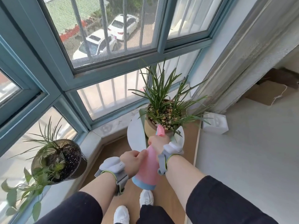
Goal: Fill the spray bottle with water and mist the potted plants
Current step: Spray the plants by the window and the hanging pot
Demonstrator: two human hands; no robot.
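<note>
Two hands hold a pink spray bottle [146, 167] with a blue base. The right hand [159, 142] grips its neck, nozzle aimed at the grassy potted plant [163, 110]; the left hand [131, 159] curls against its side.

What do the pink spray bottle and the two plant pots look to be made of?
Spray bottle: likely plastic, smooth matte pink with a blue base band. Tan pot on the round white stand: looks like unglazed clay or ceramic, dull and even. Dark pot on the sill: glossy, with reflections, possibly glazed ceramic or metal; cannot tell which.
</note>
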